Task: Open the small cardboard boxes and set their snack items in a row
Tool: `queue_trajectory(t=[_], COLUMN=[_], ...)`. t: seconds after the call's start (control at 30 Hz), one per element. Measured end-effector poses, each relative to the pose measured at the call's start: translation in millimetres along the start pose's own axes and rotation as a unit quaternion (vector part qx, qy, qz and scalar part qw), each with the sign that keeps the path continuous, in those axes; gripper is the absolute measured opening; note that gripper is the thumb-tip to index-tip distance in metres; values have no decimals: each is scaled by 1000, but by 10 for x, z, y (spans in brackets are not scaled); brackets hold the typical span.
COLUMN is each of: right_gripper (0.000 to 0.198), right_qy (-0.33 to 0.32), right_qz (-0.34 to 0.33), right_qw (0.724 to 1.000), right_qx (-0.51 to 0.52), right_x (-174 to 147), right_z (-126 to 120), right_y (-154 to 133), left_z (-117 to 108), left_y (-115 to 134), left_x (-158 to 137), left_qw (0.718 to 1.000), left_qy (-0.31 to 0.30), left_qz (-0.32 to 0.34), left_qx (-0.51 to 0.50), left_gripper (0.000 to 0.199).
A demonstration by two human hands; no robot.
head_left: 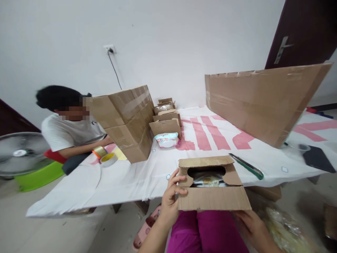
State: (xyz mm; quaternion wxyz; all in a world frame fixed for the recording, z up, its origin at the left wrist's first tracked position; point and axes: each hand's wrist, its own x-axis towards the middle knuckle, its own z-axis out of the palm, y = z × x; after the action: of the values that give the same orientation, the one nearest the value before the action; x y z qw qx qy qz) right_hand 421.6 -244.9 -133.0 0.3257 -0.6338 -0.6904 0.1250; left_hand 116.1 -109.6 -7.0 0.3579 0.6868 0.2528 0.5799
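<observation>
A small cardboard box (214,199) rests at the table's near edge, above my lap. Its flaps are partly folded in, and pale plastic-wrapped contents (209,180) show through the gap. My left hand (171,193) grips the box's left side, fingers curled over the flap edge. Under the lower right corner, my right hand (249,223) supports the box, its fingers partly hidden beneath it. A green utility knife (247,167) with its blade out lies just behind the box on the right.
Stacked cardboard boxes (129,123) stand left, beside open boxes (165,127) and a wet-wipes pack (167,140). A large cardboard panel (263,103) rises at right, near a phone (319,160). Tape rolls (108,160) lie by a seated co-worker (71,137); a fan (19,154) is behind.
</observation>
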Motion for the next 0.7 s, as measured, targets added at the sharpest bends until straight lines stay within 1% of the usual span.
queue_trajectory(t=[0.03,0.1,0.17,0.23,0.3,0.33,0.4,0.47,0.53,0.57,0.63,0.7], right_gripper=[32,36,37,36,37,34,24,15,8,7,12,20], right_qy=[39,116,173,204,226,242,276,291,297,299,304,286], right_qz=[-7,11,20,-11,-66,-88,-117,-135,-137,-126,-65,26], right_qw=[999,993,984,977,968,962,949,943,941,941,944,950], right_qx=[-2,-14,-35,-59,-81,-89,-93,-86,-88,-92,-108,-124], right_x=[45,147,271,415,559,624,724,777,780,760,660,468], right_z=[-90,-311,-574,-840,-1066,-1155,-1283,-1358,-1395,-1400,-1380,-1317], right_y=[7,9,-29,-128,-291,-387,-568,-660,-583,-470,-127,272], left_z=[-1,-3,-3,0,5,7,6,-2,-13,-18,-25,-25], left_y=[8,29,47,58,60,58,49,37,27,23,19,18], left_x=[-13,-35,-49,-57,-59,-60,-61,-66,-75,-81,-92,-99], left_qw=[1000,1000,1000,1000,1000,1000,1000,1000,999,999,1000,1000], left_qy=[-1,-3,-6,-5,-2,-2,-2,-4,-7,-9,-14,-15], left_qz=[1,5,8,11,15,17,20,26,31,31,24,18], left_qx=[4,8,8,6,5,4,4,4,4,5,8,8], left_gripper=[16,14,11,9,8,8,8,7,6,6,8,9])
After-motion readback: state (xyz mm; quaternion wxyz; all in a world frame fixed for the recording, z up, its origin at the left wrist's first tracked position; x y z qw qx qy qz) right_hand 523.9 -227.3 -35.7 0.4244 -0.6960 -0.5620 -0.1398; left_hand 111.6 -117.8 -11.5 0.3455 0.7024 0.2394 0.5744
